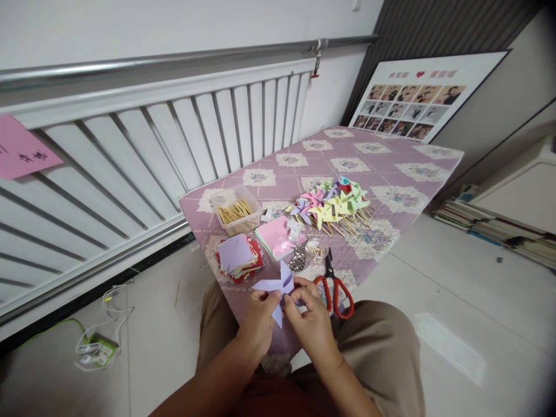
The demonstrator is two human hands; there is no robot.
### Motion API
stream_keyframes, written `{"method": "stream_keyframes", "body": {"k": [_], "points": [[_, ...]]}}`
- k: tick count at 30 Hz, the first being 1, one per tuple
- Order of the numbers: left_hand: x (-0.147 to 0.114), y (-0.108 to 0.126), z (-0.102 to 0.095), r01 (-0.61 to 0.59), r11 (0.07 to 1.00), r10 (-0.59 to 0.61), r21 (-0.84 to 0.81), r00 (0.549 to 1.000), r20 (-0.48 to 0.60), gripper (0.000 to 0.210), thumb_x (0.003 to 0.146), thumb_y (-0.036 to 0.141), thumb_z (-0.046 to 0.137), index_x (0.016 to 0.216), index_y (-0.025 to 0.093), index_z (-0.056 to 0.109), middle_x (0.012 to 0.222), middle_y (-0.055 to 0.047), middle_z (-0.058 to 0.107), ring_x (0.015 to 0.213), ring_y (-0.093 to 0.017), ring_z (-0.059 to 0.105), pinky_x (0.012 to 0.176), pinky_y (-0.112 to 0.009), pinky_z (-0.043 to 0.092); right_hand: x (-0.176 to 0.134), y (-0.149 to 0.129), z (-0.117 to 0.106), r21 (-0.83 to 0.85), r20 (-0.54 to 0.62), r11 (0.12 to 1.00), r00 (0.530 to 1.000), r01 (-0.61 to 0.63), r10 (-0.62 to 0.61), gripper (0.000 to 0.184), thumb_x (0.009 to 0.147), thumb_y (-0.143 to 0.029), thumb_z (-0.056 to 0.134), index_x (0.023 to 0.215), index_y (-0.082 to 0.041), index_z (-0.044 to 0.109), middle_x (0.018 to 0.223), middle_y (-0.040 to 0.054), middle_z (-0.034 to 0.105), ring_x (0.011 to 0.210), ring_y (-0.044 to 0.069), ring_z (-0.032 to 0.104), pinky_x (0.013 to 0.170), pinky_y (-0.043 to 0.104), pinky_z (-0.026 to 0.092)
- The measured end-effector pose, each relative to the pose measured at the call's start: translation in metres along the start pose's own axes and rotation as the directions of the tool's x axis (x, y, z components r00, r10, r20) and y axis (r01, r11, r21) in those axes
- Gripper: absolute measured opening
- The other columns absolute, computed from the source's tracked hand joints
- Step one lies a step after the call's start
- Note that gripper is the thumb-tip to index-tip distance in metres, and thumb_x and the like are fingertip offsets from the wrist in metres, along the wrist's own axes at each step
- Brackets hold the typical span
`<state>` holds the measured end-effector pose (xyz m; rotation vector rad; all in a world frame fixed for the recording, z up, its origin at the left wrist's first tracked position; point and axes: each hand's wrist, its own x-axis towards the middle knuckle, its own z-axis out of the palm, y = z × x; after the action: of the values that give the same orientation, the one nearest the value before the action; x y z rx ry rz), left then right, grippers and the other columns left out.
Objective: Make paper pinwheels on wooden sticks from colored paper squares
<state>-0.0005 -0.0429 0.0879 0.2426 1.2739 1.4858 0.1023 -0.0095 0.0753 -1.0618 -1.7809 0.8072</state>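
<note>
A purple paper pinwheel is held between my two hands above the near edge of the table. My left hand pinches it from the left with thumb and fingers. On the other side my right hand grips a folded blade near the centre. Just beyond the pinwheel lies a pile of small metal pins, beside a small clear dish of short wooden pieces. Red-handled scissors lie right of my right hand. To the left is a stack of coloured paper squares.
A plastic box of wooden sticks stands at the left table edge, near pink paper sheets. Several finished pinwheels are heaped farther back. A radiator borders the table; a power strip lies on the floor.
</note>
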Motion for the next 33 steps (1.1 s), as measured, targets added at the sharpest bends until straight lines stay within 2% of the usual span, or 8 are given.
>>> {"method": "stream_keyframes", "body": {"k": [8, 15, 23, 28, 30, 33], "points": [[0.005, -0.006, -0.002, -0.011, 0.999, 0.01, -0.05, 1.0, -0.024, 0.014, 0.059, 0.026, 0.072, 0.065, 0.019, 0.062, 0.06, 0.002, 0.06, 0.055, -0.013, 0.052, 0.06, -0.026, 0.042, -0.002, 0.003, 0.003, 0.037, 0.052, 0.998, 0.998, -0.044, 0.042, 0.019, 0.082, -0.024, 0.059, 0.063, -0.021, 0.056, 0.101, 0.0096, 0.059, 0.099, 0.025, 0.058, 0.086, 0.037, 0.044], [0.004, -0.006, -0.001, -0.003, 0.996, 0.003, -0.094, 1.0, 0.001, 0.016, 0.059, 0.026, 0.073, 0.066, 0.018, 0.061, 0.063, 0.002, 0.06, 0.059, -0.012, 0.054, 0.061, -0.025, 0.042, -0.002, 0.003, 0.005, 0.065, 0.073, 0.995, 0.995, -0.073, 0.068, 0.022, 0.083, -0.025, 0.058, 0.062, -0.021, 0.055, 0.099, 0.0099, 0.058, 0.098, 0.025, 0.059, 0.084, 0.036, 0.044], [0.001, -0.003, 0.001, -0.016, 1.0, 0.015, -0.02, 1.0, -0.026, 0.018, 0.058, 0.027, 0.069, 0.066, 0.019, 0.055, 0.065, 0.001, 0.059, 0.061, -0.013, 0.055, 0.061, -0.025, 0.044, 0.002, 0.002, 0.004, 0.053, 0.078, 0.996, 0.994, -0.076, 0.072, 0.022, 0.08, -0.023, 0.06, 0.059, -0.021, 0.053, 0.097, 0.0103, 0.059, 0.098, 0.025, 0.059, 0.084, 0.036, 0.045], [0.002, -0.003, 0.0, -0.006, 1.0, 0.006, 0.002, 1.0, -0.026, 0.015, 0.061, 0.027, 0.068, 0.07, 0.019, 0.058, 0.066, 0.001, 0.06, 0.059, -0.013, 0.053, 0.058, -0.025, 0.042, -0.001, 0.004, 0.005, 0.08, 0.093, 0.993, 0.992, -0.089, 0.081, 0.021, 0.08, -0.024, 0.061, 0.059, -0.021, 0.055, 0.095, 0.0094, 0.061, 0.1, 0.026, 0.059, 0.087, 0.038, 0.045], [0.004, -0.002, -0.002, -0.003, 1.0, 0.004, 0.006, 1.0, -0.025, 0.013, 0.063, 0.025, 0.067, 0.071, 0.019, 0.06, 0.067, 0.0, 0.061, 0.058, -0.013, 0.053, 0.055, -0.025, 0.041, -0.002, 0.006, 0.005, 0.148, 0.1, 0.978, 0.986, -0.146, 0.132, 0.016, 0.081, -0.027, 0.062, 0.067, -0.021, 0.057, 0.096, 0.0082, 0.062, 0.096, 0.025, 0.061, 0.083, 0.037, 0.047], [0.006, -0.003, -0.008, -0.002, 0.999, 0.003, 0.039, 1.0, -0.027, 0.01, 0.066, 0.024, 0.065, 0.073, 0.018, 0.062, 0.069, 0.0, 0.063, 0.057, -0.013, 0.053, 0.052, -0.024, 0.04, -0.003, 0.011, 0.003, 0.249, 0.086, 0.925, 0.958, -0.287, 0.274, 0.013, 0.083, -0.034, 0.06, 0.084, -0.022, 0.056, 0.097, 0.0071, 0.064, 0.087, 0.023, 0.063, 0.07, 0.034, 0.052]]}}
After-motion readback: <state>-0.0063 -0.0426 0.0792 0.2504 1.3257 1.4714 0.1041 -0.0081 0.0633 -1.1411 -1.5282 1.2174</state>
